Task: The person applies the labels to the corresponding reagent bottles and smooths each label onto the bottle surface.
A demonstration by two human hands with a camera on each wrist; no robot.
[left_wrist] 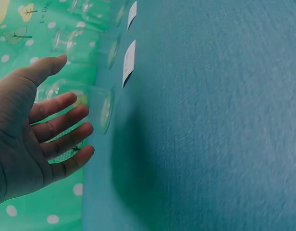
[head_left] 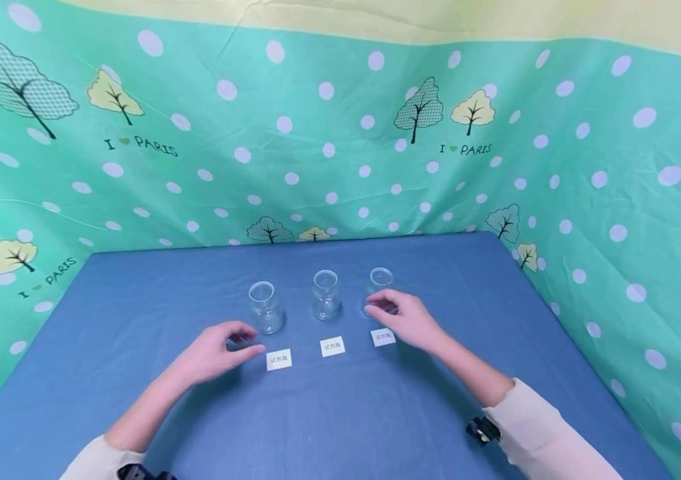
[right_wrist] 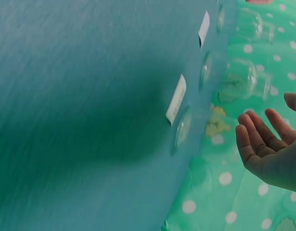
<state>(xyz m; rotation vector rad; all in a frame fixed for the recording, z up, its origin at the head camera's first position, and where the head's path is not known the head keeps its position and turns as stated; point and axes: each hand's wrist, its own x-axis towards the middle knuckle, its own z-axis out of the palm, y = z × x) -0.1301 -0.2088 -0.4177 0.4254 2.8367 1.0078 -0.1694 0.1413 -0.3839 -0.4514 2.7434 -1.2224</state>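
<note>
We see the left jar (head_left: 266,315), middle jar (head_left: 325,301) and right jar (head_left: 380,283) standing upright in a row on the bench (head_left: 316,420), all clear glass with round rims and necks narrower than their bodies. In front of them lie the left card (head_left: 279,360), middle card (head_left: 332,347) and right card (head_left: 383,337), white with dark writing. Our left grip (head_left: 214,353) is spread, thumb apart from the fingers, just beside the left jar; our right grip (head_left: 407,323) is spread too, at the right jar. Our bench is plain blue, and green cloth (head_left: 292,150) printed with pale dots and trees hangs behind it and along its sides. The right grip hides part of the right jar, and we cannot tell whether either grip touches glass. The lower edge cuts off our pale sleeves (head_left: 547,433), and the writing is too small for us to read surely
</note>
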